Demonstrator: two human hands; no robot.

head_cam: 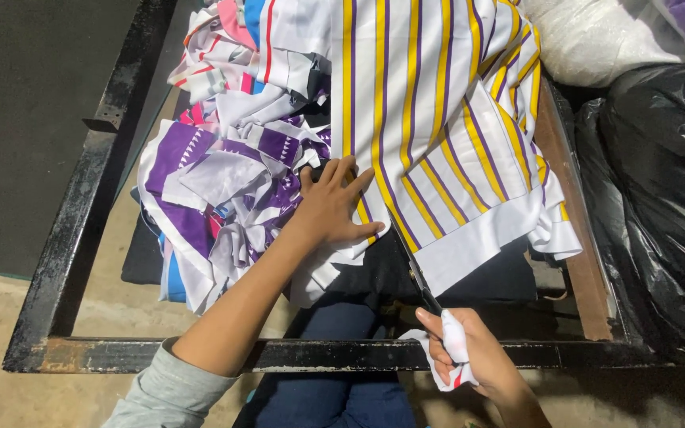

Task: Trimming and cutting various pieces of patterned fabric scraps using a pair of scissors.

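My left hand (333, 208) lies flat, fingers spread, on a white cloth with yellow and purple stripes (430, 127), pressing it down near its cut edge. My right hand (469, 357) grips scissors (420, 284) whose handles are wrapped in white cloth; the blades point up and left and meet the striped cloth's lower edge. Beside my left hand is a heap of purple, white and pink fabric scraps (223, 182).
The cloth rests on a black metal frame (81, 230) with a rusty right rail (572, 198). A black plastic bag (660, 206) and a white sack (604, 36) stand at the right. My blue-trousered legs (334, 380) are below the frame.
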